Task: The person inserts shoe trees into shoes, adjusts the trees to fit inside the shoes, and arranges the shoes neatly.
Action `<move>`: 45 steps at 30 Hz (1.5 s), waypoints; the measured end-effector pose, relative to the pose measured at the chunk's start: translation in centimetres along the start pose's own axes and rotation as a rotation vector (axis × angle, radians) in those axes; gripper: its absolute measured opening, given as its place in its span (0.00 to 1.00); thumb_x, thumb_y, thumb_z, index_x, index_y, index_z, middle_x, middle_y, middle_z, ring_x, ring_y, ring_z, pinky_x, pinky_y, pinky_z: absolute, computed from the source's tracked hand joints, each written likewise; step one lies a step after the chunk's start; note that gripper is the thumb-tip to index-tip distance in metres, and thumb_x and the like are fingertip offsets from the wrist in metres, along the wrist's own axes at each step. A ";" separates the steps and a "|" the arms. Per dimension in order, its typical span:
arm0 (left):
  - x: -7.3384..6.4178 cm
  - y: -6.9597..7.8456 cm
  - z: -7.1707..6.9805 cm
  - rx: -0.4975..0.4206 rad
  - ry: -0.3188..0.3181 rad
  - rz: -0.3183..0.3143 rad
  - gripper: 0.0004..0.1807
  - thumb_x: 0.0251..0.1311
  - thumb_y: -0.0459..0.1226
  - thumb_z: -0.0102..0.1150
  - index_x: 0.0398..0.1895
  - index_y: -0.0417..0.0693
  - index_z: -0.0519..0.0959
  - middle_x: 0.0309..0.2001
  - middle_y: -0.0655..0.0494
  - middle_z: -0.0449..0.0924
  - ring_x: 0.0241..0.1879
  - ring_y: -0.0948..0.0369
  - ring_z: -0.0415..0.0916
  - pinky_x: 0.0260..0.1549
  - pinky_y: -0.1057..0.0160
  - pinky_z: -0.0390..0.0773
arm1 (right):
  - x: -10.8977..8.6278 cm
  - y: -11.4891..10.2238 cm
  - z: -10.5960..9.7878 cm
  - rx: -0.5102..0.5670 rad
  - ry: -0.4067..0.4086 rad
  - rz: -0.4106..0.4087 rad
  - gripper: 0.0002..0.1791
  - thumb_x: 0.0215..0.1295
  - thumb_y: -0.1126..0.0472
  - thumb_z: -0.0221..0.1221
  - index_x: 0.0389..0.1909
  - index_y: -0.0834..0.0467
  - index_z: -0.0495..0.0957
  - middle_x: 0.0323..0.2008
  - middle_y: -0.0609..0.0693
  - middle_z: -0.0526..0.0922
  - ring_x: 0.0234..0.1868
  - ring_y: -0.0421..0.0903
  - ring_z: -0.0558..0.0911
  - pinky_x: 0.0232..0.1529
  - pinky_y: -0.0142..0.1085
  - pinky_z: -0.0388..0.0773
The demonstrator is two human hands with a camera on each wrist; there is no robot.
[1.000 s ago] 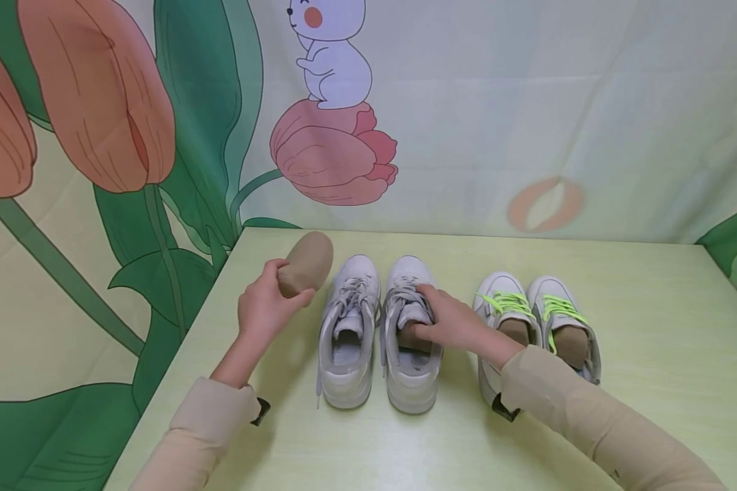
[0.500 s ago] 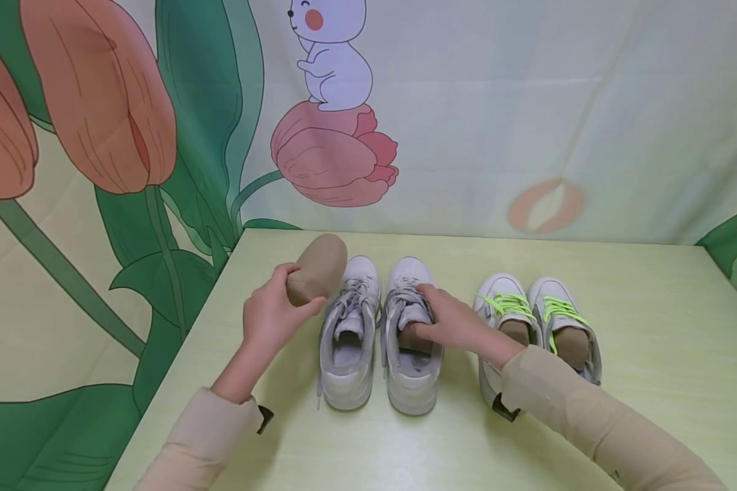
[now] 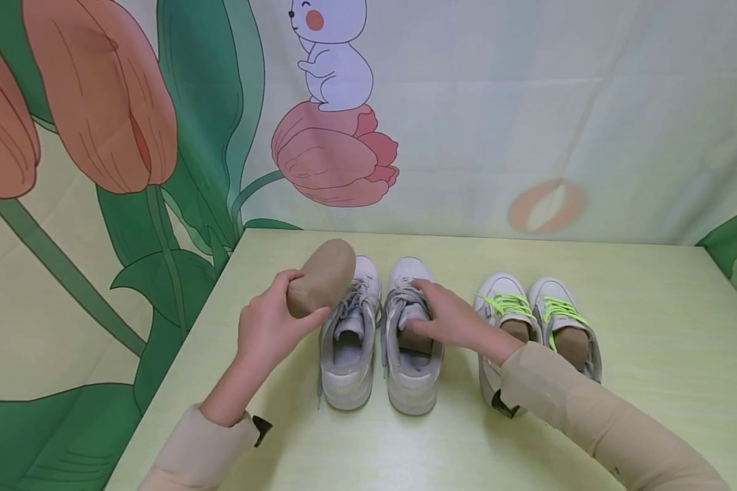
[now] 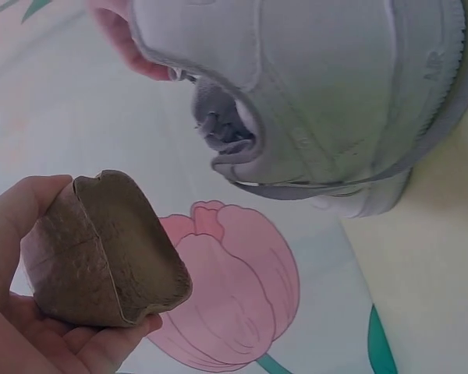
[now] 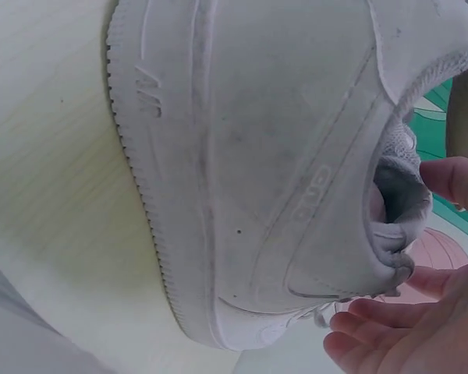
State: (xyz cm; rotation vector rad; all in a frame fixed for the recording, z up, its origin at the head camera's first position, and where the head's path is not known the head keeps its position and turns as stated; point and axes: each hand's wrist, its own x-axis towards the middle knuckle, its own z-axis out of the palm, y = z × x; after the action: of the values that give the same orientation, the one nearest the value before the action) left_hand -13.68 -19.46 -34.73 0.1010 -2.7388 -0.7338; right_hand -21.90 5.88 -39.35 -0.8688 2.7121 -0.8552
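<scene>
My left hand [image 3: 270,324] grips a brown, hollow, toe-shaped shoe tree [image 3: 324,276] above the table, beside the left grey-laced white sneaker [image 3: 347,389]. In the left wrist view the shoe tree [image 4: 101,253] turns its open end to the camera, fingers beneath it and thumb at its edge. That sneaker's opening has no shoe tree in it. My right hand [image 3: 454,317] is at the right grey-laced sneaker [image 3: 413,395], its thumb and forefinger either side of the tongue [image 5: 409,206]. Another brown shoe tree [image 3: 416,341] sits inside this sneaker, partly hidden by the thumb.
To the right stand two white sneakers with neon-green laces [image 3: 508,302], a brown shoe tree [image 3: 571,344] showing in each; my right sleeve covers part of them. A printed cloth [image 3: 467,136] hangs behind the pale table [image 3: 669,341].
My left hand has brought its shoe tree rightward and slightly nearer, over the left sneaker's edge. The right hand has shifted up slightly, its thumb lifting a little at the tongue.
</scene>
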 end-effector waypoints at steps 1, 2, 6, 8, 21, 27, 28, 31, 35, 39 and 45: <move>-0.1 0.1 -0.1 0.003 0.000 0.006 0.33 0.41 0.51 0.64 0.52 0.49 0.68 0.36 0.47 0.81 0.29 0.53 0.76 0.25 0.58 0.69 | 0.1 0.0 0.0 0.004 0.002 -0.006 0.39 0.53 0.50 0.57 0.62 0.65 0.55 0.59 0.62 0.65 0.60 0.57 0.66 0.59 0.46 0.62; -0.2 0.2 -0.3 0.006 -0.003 0.011 0.33 0.40 0.51 0.64 0.52 0.49 0.68 0.35 0.47 0.81 0.29 0.53 0.76 0.25 0.58 0.69 | 0.1 -0.1 0.0 0.005 0.004 -0.016 0.39 0.53 0.50 0.57 0.62 0.65 0.55 0.59 0.62 0.65 0.60 0.56 0.65 0.59 0.46 0.62; -0.4 0.6 -0.7 0.022 -0.028 0.023 0.33 0.41 0.51 0.64 0.52 0.49 0.68 0.35 0.47 0.81 0.29 0.53 0.76 0.25 0.58 0.68 | 0.4 -0.2 -0.1 0.014 0.009 -0.044 0.39 0.54 0.50 0.57 0.62 0.64 0.56 0.60 0.60 0.65 0.61 0.55 0.65 0.60 0.45 0.61; -0.5 0.8 -0.9 0.030 -0.043 0.026 0.34 0.41 0.51 0.64 0.52 0.49 0.68 0.35 0.47 0.81 0.29 0.54 0.76 0.25 0.59 0.68 | 0.5 -0.4 -0.1 0.009 0.011 -0.060 0.38 0.54 0.50 0.57 0.62 0.64 0.56 0.60 0.59 0.65 0.61 0.54 0.65 0.60 0.44 0.61; -1.0 1.2 -2.1 0.051 -0.087 0.027 0.34 0.41 0.52 0.63 0.54 0.50 0.67 0.37 0.47 0.80 0.31 0.54 0.76 0.26 0.58 0.69 | 1.6 -1.9 0.7 -0.133 0.000 -0.205 0.38 0.54 0.48 0.57 0.63 0.60 0.58 0.64 0.57 0.60 0.65 0.53 0.59 0.63 0.45 0.56; -1.1 1.1 -2.6 0.057 -0.118 0.017 0.34 0.42 0.51 0.63 0.54 0.49 0.67 0.41 0.46 0.79 0.34 0.52 0.76 0.28 0.56 0.70 | 2.1 -2.3 1.3 -0.221 -0.030 -0.268 0.39 0.55 0.46 0.56 0.64 0.60 0.57 0.64 0.56 0.59 0.65 0.55 0.57 0.62 0.49 0.55; -1.1 1.1 -2.7 0.056 -0.123 0.017 0.34 0.42 0.51 0.63 0.54 0.49 0.67 0.41 0.46 0.79 0.34 0.52 0.76 0.28 0.56 0.71 | 2.1 -2.4 1.3 -0.234 -0.036 -0.275 0.39 0.55 0.46 0.56 0.64 0.60 0.57 0.64 0.56 0.59 0.65 0.55 0.57 0.62 0.50 0.55; -1.2 1.0 -3.1 0.052 -0.135 0.023 0.33 0.42 0.50 0.63 0.53 0.48 0.67 0.41 0.45 0.79 0.33 0.52 0.77 0.27 0.56 0.71 | 2.3 -2.6 1.5 -0.270 -0.059 -0.288 0.40 0.55 0.45 0.55 0.64 0.60 0.56 0.65 0.55 0.58 0.66 0.54 0.57 0.61 0.52 0.54; -1.4 0.9 -3.5 0.058 -0.159 0.032 0.32 0.42 0.50 0.63 0.52 0.48 0.68 0.40 0.45 0.79 0.32 0.53 0.77 0.26 0.57 0.72 | 2.5 -2.9 1.8 -0.315 -0.088 -0.295 0.41 0.55 0.43 0.54 0.64 0.60 0.55 0.65 0.56 0.57 0.66 0.52 0.56 0.61 0.53 0.53; -1.7 0.8 -3.9 0.077 -0.187 0.053 0.32 0.41 0.49 0.64 0.51 0.47 0.69 0.38 0.46 0.80 0.32 0.54 0.76 0.27 0.57 0.72 | 2.8 -3.3 1.9 -0.366 -0.103 -0.315 0.41 0.55 0.42 0.54 0.64 0.62 0.55 0.65 0.57 0.56 0.67 0.53 0.55 0.62 0.52 0.52; -1.9 0.7 -4.4 0.099 -0.222 0.073 0.32 0.40 0.50 0.64 0.51 0.49 0.69 0.36 0.48 0.80 0.31 0.55 0.76 0.27 0.58 0.71 | 3.4 -3.7 2.4 -0.412 -0.123 -0.328 0.42 0.57 0.40 0.51 0.65 0.62 0.54 0.66 0.57 0.55 0.67 0.53 0.54 0.63 0.51 0.51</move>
State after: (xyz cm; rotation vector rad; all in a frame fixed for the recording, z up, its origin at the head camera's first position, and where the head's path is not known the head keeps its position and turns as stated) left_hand -10.48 -20.64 -31.25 -0.0623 -2.9718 -0.6229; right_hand -22.14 0.33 -39.14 -1.4246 2.7188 -0.2682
